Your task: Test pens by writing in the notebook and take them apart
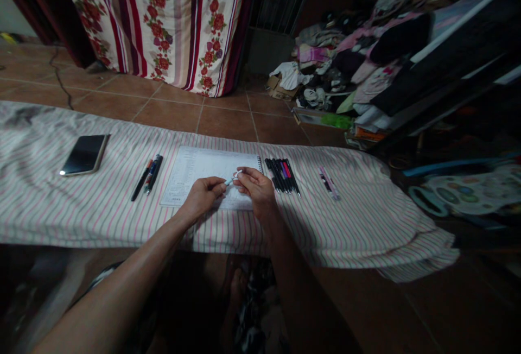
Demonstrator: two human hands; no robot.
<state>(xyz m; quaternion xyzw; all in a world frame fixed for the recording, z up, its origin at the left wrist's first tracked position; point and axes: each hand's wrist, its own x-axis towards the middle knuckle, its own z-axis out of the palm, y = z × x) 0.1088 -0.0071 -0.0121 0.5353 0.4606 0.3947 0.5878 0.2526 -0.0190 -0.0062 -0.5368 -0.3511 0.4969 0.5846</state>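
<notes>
Above a spiral notebook [199,164], both hands meet on a slim light-blue and white pen [229,181]. My left hand [205,194] pinches its blue end between thumb and fingers. The fingers of my right hand [258,187] are closed round the white end, where a small white part sticks up; whether it is a cap or a clip I cannot tell. Close to the right hand, several pens [283,175], mostly black with a red and a purple one, lie side by side. Left of the notebook rest a few dark pens [148,176].
A striped cloth [345,223] covers the long table. On it lie a phone or tablet [84,154] at the left and pink and black pens [329,183] at the right. Beyond are a floral curtain [175,23], a tiled floor and a heap of clothes [345,55].
</notes>
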